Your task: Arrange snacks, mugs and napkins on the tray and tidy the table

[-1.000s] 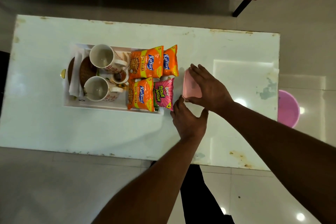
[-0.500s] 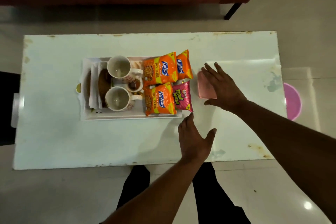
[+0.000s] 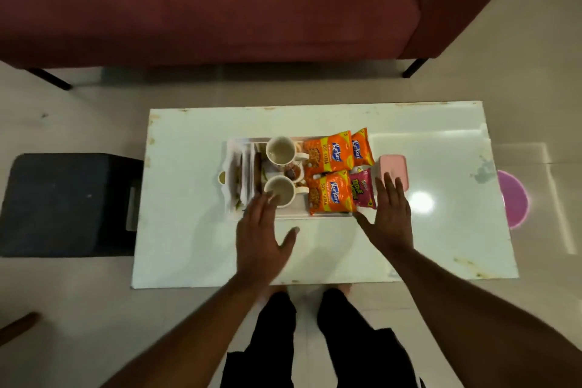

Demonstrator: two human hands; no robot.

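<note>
A white tray (image 3: 283,217) sits mid-table. It holds two white mugs, one at the back (image 3: 279,150) and one at the front (image 3: 278,195), folded napkins (image 3: 234,167) at its left end, three orange snack packets (image 3: 327,154) and a pink packet (image 3: 362,187). A pink box (image 3: 392,164) lies on the table right of the tray. My left hand (image 3: 261,239) is flat, its fingertips over the tray's front left edge beside the front mug. My right hand (image 3: 390,214) is flat at the tray's front right corner, just below the pink box. Neither holds anything.
The white table (image 3: 195,230) has worn edges and stains at the right. A maroon sofa (image 3: 220,3) stands behind it, a dark stool (image 3: 63,205) at its left, a pink bin (image 3: 513,198) on the floor at its right. My legs stand at the table's front edge.
My right hand has let go of the pink box and drawn back to the tray's right corner. My left hand moved left to the tray's front edge. The camera rose and pulled back.
</note>
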